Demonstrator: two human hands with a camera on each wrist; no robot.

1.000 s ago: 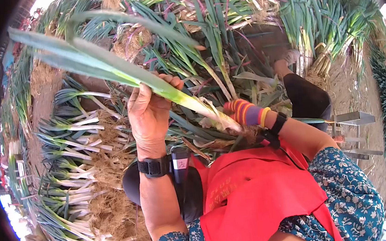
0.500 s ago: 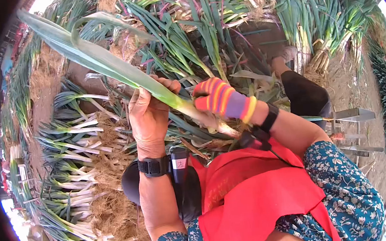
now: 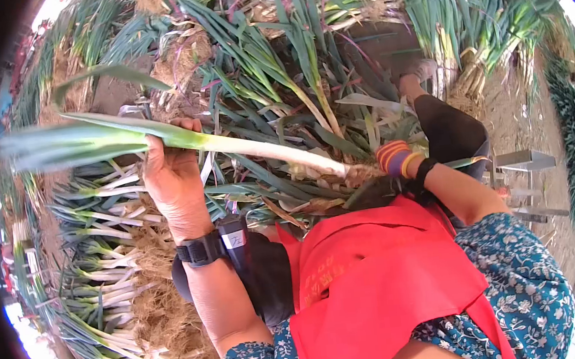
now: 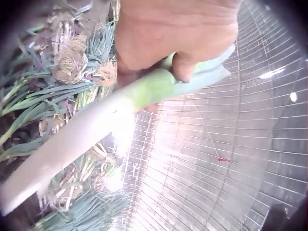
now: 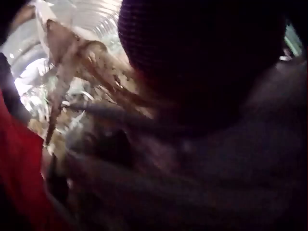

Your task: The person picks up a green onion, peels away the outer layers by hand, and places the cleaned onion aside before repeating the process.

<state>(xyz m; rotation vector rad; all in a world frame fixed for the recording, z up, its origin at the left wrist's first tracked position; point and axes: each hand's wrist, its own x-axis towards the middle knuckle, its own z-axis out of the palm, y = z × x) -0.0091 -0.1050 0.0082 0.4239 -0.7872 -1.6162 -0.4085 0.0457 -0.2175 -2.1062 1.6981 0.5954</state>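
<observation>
A long leek (image 3: 278,151) lies across the front of the body, green leaves to the left and a bare white shaft to the right. My bare left hand (image 3: 175,180) grips it where white turns green, thumb on the near side; the left wrist view shows the thumb and fingers around the leek (image 4: 79,132). At the brown root end sits my right hand (image 3: 395,159) in a striped knit glove. In the right wrist view brown strands of outer skin (image 5: 106,72) stretch from the root end to the dark glove (image 5: 202,62); its fingertips are hidden.
Trimmed leeks (image 3: 113,269) lie in a long row at the left, roots toward me. Loose leaves and peelings (image 3: 288,186) cover the ground ahead. Tied upright bundles (image 3: 450,39) stand at the back right, and a metal stand (image 3: 524,160) is at the right.
My right hand has moved from the shaft down to the root end, and the shaft now looks whiter and cleaner. My left hand has shifted left with the leek, which now lies flatter.
</observation>
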